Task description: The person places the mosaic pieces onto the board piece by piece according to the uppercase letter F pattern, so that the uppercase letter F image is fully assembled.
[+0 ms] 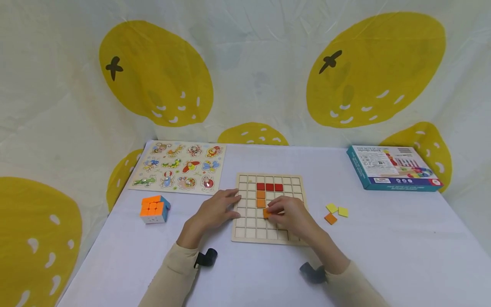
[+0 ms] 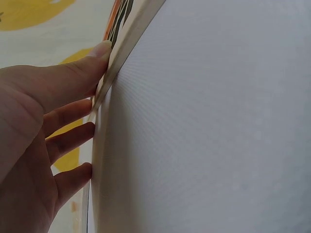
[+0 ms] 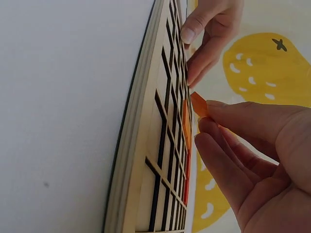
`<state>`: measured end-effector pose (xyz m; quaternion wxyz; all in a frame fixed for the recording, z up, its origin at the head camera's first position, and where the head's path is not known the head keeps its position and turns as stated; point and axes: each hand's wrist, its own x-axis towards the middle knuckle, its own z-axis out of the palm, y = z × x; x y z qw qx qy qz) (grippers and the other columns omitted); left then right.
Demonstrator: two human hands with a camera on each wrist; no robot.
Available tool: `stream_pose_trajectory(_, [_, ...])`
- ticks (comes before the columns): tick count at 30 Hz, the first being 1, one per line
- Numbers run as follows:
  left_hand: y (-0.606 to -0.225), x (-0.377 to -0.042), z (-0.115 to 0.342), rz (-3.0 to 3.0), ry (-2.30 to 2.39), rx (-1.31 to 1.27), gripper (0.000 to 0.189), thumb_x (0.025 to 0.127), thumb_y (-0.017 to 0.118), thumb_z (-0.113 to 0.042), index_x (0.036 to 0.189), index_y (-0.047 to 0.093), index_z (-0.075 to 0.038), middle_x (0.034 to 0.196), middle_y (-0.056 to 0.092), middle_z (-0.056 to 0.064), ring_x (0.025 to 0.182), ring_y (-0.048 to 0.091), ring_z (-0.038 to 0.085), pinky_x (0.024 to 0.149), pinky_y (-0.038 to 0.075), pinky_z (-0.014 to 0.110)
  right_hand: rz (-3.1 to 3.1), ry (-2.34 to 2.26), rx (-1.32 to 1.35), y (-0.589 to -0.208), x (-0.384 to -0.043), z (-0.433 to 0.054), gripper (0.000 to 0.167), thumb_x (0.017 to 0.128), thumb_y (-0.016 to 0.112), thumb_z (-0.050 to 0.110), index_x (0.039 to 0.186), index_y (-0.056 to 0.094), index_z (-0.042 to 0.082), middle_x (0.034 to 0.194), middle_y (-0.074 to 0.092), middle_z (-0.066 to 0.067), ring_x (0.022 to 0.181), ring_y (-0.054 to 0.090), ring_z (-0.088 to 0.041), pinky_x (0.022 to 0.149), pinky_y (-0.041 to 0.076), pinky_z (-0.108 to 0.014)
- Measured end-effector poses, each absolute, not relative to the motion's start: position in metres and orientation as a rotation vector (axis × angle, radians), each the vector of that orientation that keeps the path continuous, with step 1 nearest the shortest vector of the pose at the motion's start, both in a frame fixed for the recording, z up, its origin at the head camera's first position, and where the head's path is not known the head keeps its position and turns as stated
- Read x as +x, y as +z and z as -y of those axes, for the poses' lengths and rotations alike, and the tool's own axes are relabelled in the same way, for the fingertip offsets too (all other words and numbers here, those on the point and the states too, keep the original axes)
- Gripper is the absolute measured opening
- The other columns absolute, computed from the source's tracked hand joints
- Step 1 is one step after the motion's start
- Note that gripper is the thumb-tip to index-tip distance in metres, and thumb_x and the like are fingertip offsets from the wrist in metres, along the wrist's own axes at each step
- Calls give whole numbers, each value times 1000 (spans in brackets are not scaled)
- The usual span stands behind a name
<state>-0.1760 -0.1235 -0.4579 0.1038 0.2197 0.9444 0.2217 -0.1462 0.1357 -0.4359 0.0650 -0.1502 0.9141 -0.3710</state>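
A wooden grid board [image 1: 239,238] lies on the white table in the head view. Three red square tiles [image 1: 270,187] form a row in its cells, with two orange tiles [image 1: 261,199] below the leftmost. My right hand [image 1: 293,216] pinches another orange tile [image 3: 198,104] between thumb and fingertips, just over the board and below that orange pair. Along the board's left edge rests my left hand [image 1: 215,211], fingers spread and touching the rim [image 2: 101,92]. A bit of orange shows by the right rim, mostly behind the right hand.
Right of the board lie two loose yellow tiles [image 1: 343,212] and an orange tile [image 1: 330,218]. A puzzle cube [image 1: 152,211] sits at left, in front of an insect picture puzzle [image 1: 177,166]. Back right is a flat box [image 1: 395,167]. A lemon-print curtain [image 1: 257,85] hangs behind.
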Motion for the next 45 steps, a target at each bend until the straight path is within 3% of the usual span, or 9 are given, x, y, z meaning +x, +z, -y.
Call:
stream_pose_trajectory(10, [-456,-174,123,-2779,669,645,61,92,75,-34,146,57,-12,163,44,6,150,41,31,119,42,52,-2849,-991,-403,-442,-148,-123,13,81,85,7,94,83,10,96,77,0,91,71,-13,80,63,-28])
stream_pose_trajectory(39, [-459,-175,124,-2777,643,658,63,92,75,-37,147,56,-13,163,43,5,150,41,30,118,43,52,-2964,-883,-374,-445,-147,-111,12,76,87,5,85,83,11,84,76,1,80,67,-10,76,60,-30])
stream_pose_trajectory(45, [-459,-176,125,-2786,650,666,61,92,74,-36,146,57,-13,163,43,5,150,41,30,117,43,52,-2989,-856,-397,-446,-147,-109,11,77,87,8,85,83,13,84,75,4,82,65,-10,80,58,-32])
